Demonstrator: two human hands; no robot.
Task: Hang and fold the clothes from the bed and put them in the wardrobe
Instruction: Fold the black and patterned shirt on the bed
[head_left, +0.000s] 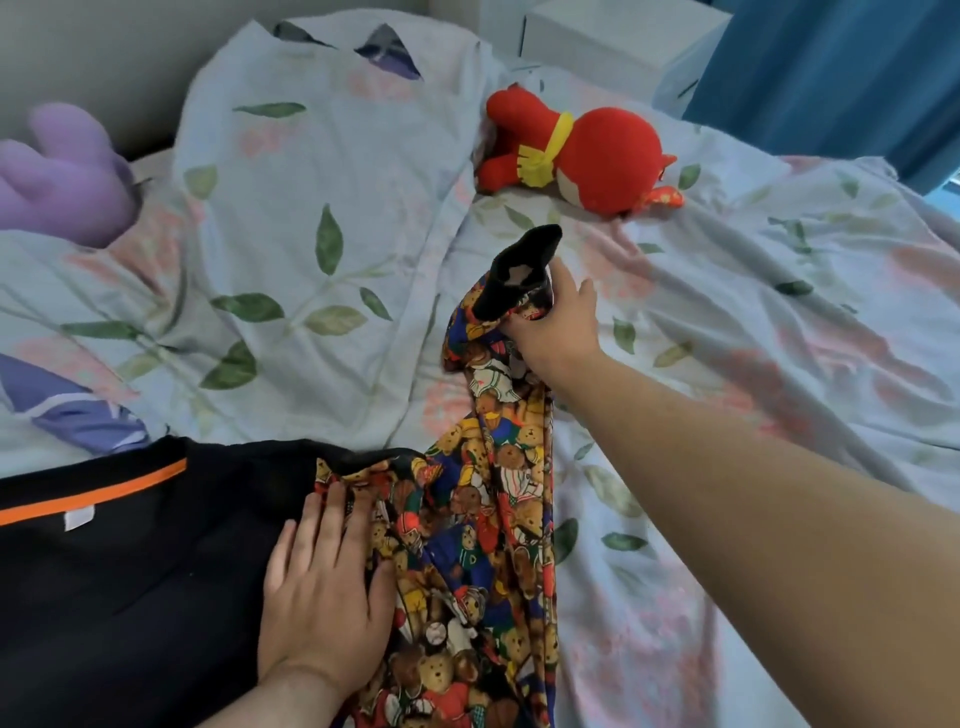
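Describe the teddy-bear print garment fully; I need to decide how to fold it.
The teddy-bear print garment looks like thin, soft woven cloth, covered in bears on a dark blue ground, with a black cuff or trim at its raised end. It drapes crumpled from the right hand, which grips that end above the floral bedsheet, down to the left hand pressing its edge flat over a black garment.

2 bare forearms, left hand (324, 587) and right hand (558, 327), no sleeves showing.

The black garment (130, 571) (orange-trimmed) runs off the left and bottom edges.
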